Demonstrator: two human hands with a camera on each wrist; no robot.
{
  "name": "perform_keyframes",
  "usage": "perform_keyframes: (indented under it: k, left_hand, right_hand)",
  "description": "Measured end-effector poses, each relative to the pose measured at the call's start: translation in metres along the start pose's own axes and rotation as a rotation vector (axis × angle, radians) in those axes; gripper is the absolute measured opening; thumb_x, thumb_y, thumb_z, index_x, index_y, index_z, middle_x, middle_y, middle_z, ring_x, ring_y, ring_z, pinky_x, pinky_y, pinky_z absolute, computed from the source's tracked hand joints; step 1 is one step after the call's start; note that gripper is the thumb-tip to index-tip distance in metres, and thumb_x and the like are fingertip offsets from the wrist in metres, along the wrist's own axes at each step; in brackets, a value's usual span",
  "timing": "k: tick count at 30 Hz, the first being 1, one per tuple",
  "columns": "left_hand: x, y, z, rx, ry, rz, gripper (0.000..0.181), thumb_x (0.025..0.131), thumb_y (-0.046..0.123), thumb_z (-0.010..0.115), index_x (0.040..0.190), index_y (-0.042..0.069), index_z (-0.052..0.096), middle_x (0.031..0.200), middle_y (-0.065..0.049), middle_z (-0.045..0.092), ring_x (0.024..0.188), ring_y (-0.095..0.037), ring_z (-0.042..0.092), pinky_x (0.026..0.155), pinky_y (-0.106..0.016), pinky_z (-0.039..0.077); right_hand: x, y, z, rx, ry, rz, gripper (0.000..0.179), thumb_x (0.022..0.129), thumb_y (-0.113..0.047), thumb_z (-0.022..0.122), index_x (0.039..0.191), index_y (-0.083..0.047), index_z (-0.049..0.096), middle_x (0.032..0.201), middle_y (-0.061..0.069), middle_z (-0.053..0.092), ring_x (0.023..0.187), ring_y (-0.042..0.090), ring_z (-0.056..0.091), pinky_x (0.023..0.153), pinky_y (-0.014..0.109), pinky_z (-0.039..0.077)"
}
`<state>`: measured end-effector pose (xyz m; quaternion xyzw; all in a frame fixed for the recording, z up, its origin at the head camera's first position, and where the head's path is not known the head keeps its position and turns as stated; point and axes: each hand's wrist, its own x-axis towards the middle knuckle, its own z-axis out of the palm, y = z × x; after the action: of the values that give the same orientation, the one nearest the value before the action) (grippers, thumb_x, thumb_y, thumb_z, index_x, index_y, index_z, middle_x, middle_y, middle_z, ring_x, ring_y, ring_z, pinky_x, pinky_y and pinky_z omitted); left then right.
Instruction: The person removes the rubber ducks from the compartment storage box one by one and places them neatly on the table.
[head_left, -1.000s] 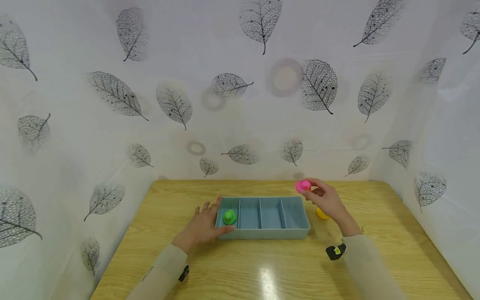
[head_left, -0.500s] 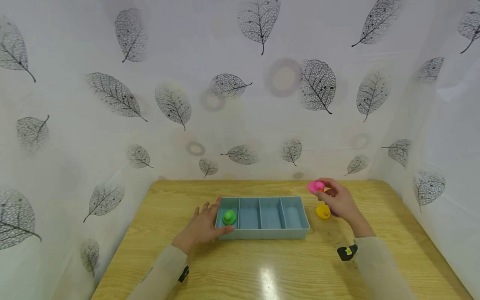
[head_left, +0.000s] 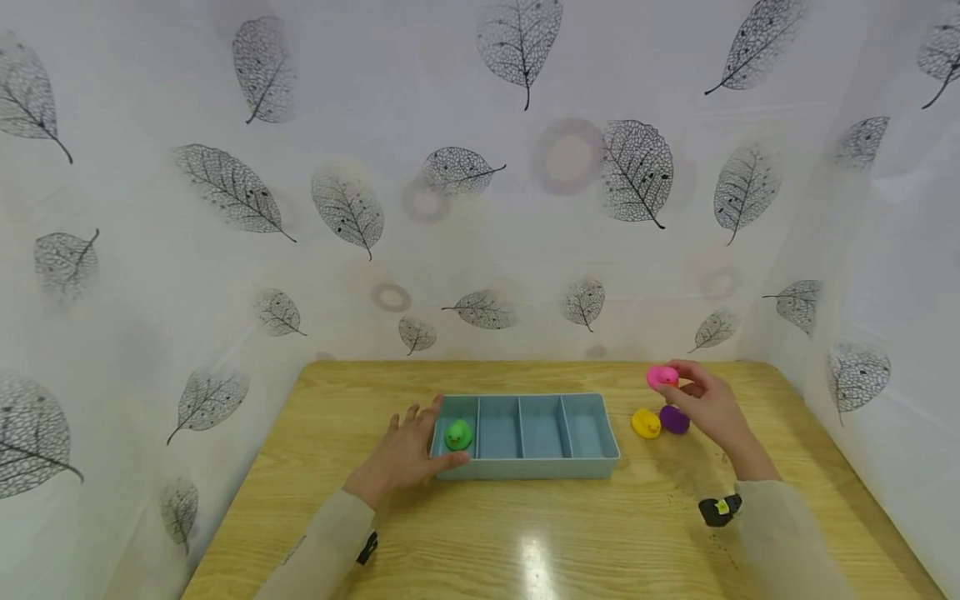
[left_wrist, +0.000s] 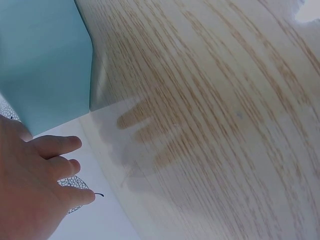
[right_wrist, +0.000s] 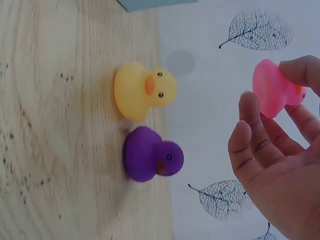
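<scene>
My right hand (head_left: 708, 407) pinches a pink rubber duck (head_left: 662, 377) between thumb and fingers, above the table at the back right. In the right wrist view the pink duck (right_wrist: 272, 89) is tipped, its flat base showing. Below the hand, a yellow rubber duck (head_left: 646, 423) and a purple rubber duck (head_left: 675, 420) stand side by side on the table. My left hand (head_left: 401, 450) rests at the left end of a blue-grey divided tray (head_left: 525, 469), thumb along the front rim, forefinger at the back corner. A green rubber duck (head_left: 458, 434) sits in the leftmost compartment.
The wooden table (head_left: 480, 533) carries the tray in its middle. White leaf-printed cloth (head_left: 480, 233) rises behind the table and along both sides. Small dark specks (right_wrist: 25, 155) mark the tabletop near the yellow and purple ducks.
My right hand has moved to the right with the pink duck, away from the tray, uncovering the yellow and purple ducks. The left hand and the tray have stayed put.
</scene>
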<state>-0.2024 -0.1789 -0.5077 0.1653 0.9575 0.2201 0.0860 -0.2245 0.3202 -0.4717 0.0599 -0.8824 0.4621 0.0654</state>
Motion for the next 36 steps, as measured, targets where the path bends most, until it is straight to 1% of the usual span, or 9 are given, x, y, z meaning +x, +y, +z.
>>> perform_keyframes:
  k: [5,14,23,28,31,35,36]
  left_hand:
    - [0.0,0.0,0.0,-0.007,0.003,0.001,0.116,0.09,0.079,0.061,0.171,0.013,0.009,0.172,-0.015,0.033,0.16,-0.049,0.021,0.129,-0.071,0.008]
    - [0.0,-0.001,0.0,-0.013,0.005,0.004,0.117,0.09,0.079,0.061,0.171,0.013,0.008,0.172,-0.015,0.032,0.16,-0.05,0.02,0.129,-0.07,0.007]
    - [0.002,-0.002,0.0,-0.012,0.002,-0.001,0.117,0.09,0.08,0.06,0.171,0.014,0.008,0.172,-0.015,0.032,0.16,-0.049,0.02,0.129,-0.07,0.006]
    - [0.003,-0.003,0.001,-0.003,0.001,-0.003,0.117,0.09,0.081,0.059,0.171,0.014,0.008,0.172,-0.014,0.032,0.161,-0.048,0.02,0.129,-0.07,0.007]
    - [0.003,-0.004,0.002,0.015,0.005,-0.004,0.118,0.089,0.082,0.058,0.171,0.014,0.008,0.172,-0.015,0.032,0.16,-0.048,0.022,0.13,-0.069,0.009]
    - [0.004,-0.005,0.003,0.03,0.01,-0.003,0.118,0.089,0.083,0.057,0.171,0.014,0.008,0.172,-0.017,0.032,0.16,-0.048,0.023,0.13,-0.069,0.01]
    - [0.004,-0.005,0.003,0.03,0.012,-0.002,0.118,0.089,0.083,0.058,0.171,0.014,0.008,0.172,-0.017,0.032,0.16,-0.048,0.023,0.13,-0.069,0.01]
  right_hand:
    - [-0.004,0.006,-0.009,-0.028,0.019,0.009,0.051,0.105,-0.031,0.067,0.146,-0.003,0.055,0.143,0.027,0.058,0.085,0.009,0.068,0.069,0.022,0.057]
    - [-0.007,0.02,-0.019,-0.064,0.027,0.063,0.057,0.105,-0.034,0.067,0.148,0.0,0.053,0.145,0.029,0.056,0.082,0.0,0.067,0.069,0.023,0.057]
    - [-0.009,0.041,-0.026,-0.094,0.045,0.075,0.051,0.104,-0.033,0.069,0.143,-0.002,0.058,0.139,0.027,0.059,0.079,0.005,0.07,0.066,0.022,0.057]
    - [-0.011,0.053,-0.028,-0.114,0.049,0.073,0.051,0.104,-0.032,0.068,0.143,0.0,0.058,0.139,0.03,0.059,0.076,0.008,0.069,0.063,0.024,0.056]
    - [-0.013,0.06,-0.029,-0.131,0.057,0.09,0.054,0.104,-0.032,0.067,0.144,0.003,0.057,0.139,0.034,0.058,0.075,0.0,0.065,0.064,0.022,0.056]
    - [-0.015,0.069,-0.031,-0.159,0.06,0.117,0.059,0.105,-0.033,0.066,0.147,0.006,0.053,0.141,0.038,0.057,0.078,-0.012,0.055,0.066,0.019,0.053]
    - [-0.016,0.071,-0.031,-0.167,0.057,0.123,0.06,0.105,-0.034,0.066,0.148,0.007,0.053,0.141,0.039,0.056,0.079,-0.013,0.053,0.066,0.019,0.053]
